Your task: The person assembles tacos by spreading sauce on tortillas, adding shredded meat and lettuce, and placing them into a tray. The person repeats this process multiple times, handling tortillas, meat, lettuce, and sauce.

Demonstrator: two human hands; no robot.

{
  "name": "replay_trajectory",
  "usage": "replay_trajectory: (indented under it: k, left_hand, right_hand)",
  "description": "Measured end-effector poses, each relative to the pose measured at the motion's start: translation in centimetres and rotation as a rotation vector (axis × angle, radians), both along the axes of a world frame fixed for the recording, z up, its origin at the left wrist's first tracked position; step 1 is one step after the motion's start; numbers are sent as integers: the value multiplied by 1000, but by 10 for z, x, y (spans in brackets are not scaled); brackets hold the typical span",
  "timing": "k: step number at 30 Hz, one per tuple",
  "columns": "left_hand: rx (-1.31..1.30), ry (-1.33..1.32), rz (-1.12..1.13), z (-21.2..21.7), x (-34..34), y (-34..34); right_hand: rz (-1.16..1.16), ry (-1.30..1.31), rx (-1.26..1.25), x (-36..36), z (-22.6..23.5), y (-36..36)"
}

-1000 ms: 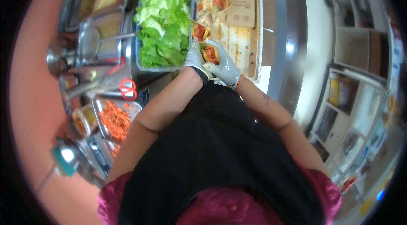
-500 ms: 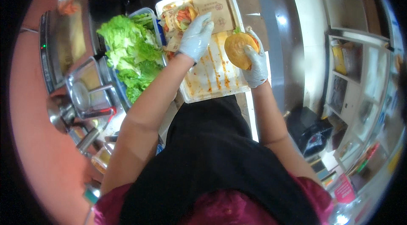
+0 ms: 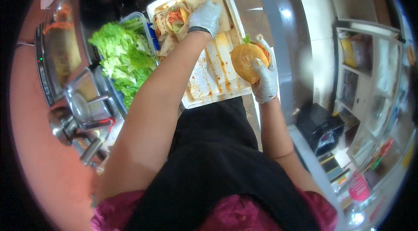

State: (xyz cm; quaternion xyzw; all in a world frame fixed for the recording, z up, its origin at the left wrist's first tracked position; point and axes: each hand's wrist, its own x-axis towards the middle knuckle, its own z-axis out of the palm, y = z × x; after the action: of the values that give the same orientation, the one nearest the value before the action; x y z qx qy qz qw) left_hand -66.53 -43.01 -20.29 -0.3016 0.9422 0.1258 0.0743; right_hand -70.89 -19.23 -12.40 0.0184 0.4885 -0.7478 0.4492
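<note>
Fingers of my right hand (image 3: 266, 80) clamp a filled bun (image 3: 247, 62), presumably keeping it closed; my left hand (image 3: 205, 18) covers brown paper (image 3: 224, 23), whether gripping I cannot tell.

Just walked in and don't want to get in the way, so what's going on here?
A person in gloves holds a filled bun in the right hand, beside a sauce-streaked white tray. The left hand is at the brown paper in the tray; whether it grips any can't be told. Another filled bun in paper sits left of that hand, and lettuce is heaped left of the tray.
</note>
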Motion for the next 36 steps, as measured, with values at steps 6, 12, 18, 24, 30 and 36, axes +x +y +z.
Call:
replay_trajectory:
  k: [6,12,18,24,30,36]
  left_hand:
    - [10,-47,84,-9,-3,0]
    - [78,-86,-75,22,2,8]
    - [342,-261,-373,97,46,70]
    - [578,61,-95,-7,124,126]
    - [958,304,397,-48,150,149]
    - [1108,471,542,-34,156,153]
  right_hand:
    - [12,51,5,-1,7,4]
    - [12,55,10,-2,19,22]
    - [17,17,-43,-17,19,49]
    - [53,-261,-151,-7,-2,52]
    - [45,-417,-141,22,-49,54]
    - [88,-227,-64,30,-62,48]
